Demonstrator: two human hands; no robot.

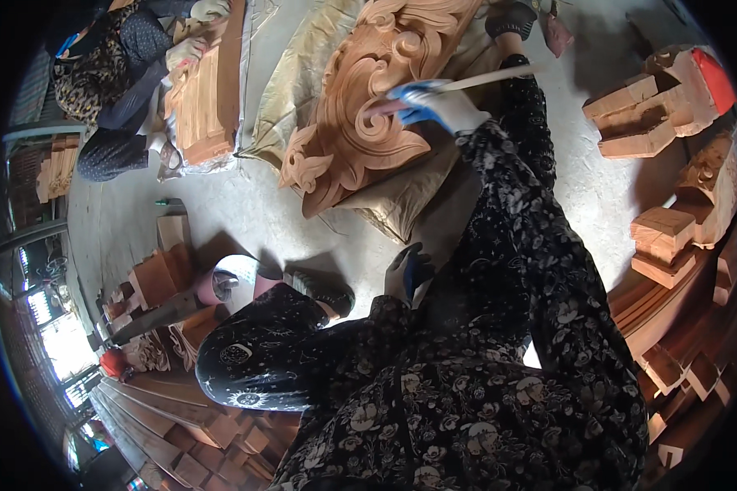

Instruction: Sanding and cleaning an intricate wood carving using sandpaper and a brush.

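A carved reddish wood panel [377, 90] with scrolls and leaf shapes lies on a tan cloth-covered cushion [397, 209] in front of me. My right hand [442, 106], in a white and blue glove, is closed around a long thin pale stick [495, 78]. A reddish-brown end pokes out past the fingers over a scroll near the panel's right edge; whether it touches the wood I cannot tell. Low between my knees, my left hand [409, 277] wears a dark glove with a blue palm. Its fingers look loosely apart, and no object shows in it.
At the upper left a co-worker with gloved hands bends over another wooden piece [201, 106]. A pink and white bucket [236, 278] stands by my left foot. Wood blocks [667, 233] are stacked at the right, more timber [213, 434] at the lower left.
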